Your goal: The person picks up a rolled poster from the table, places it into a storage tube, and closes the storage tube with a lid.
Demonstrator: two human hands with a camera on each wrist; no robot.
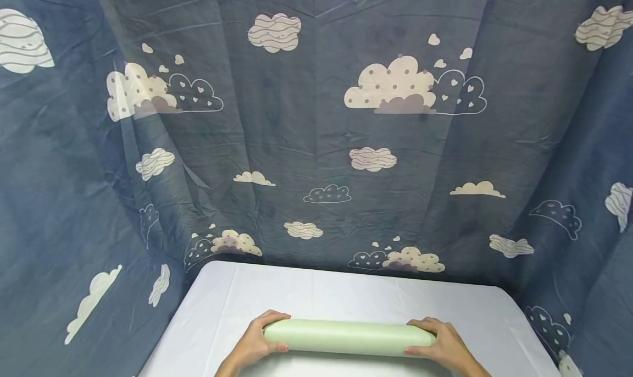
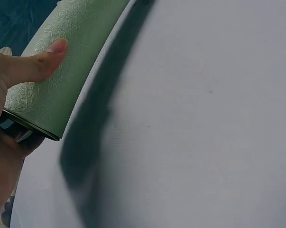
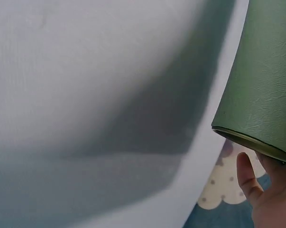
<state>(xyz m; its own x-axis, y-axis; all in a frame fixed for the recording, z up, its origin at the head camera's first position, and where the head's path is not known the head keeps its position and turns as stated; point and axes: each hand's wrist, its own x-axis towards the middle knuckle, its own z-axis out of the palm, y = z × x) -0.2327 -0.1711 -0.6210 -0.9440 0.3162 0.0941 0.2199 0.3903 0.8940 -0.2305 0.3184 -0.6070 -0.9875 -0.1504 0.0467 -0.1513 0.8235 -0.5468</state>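
Note:
A long pale green roll with a leather-like grain lies crosswise between the two hands at the near part of the white table. Its left end is in the grip of my left hand, fingers on the far side and thumb on the near side. At the other end, my right hand holds it the same way. In the left wrist view the thumb presses flat on the green surface, and the end shows a dark, layered edge. The right wrist view shows a thin rim at the roll's other end.
The white table has rounded far corners. Dark blue cloth with cloud prints hangs behind it and along both sides. A dark shadow of the roll falls on the tabletop.

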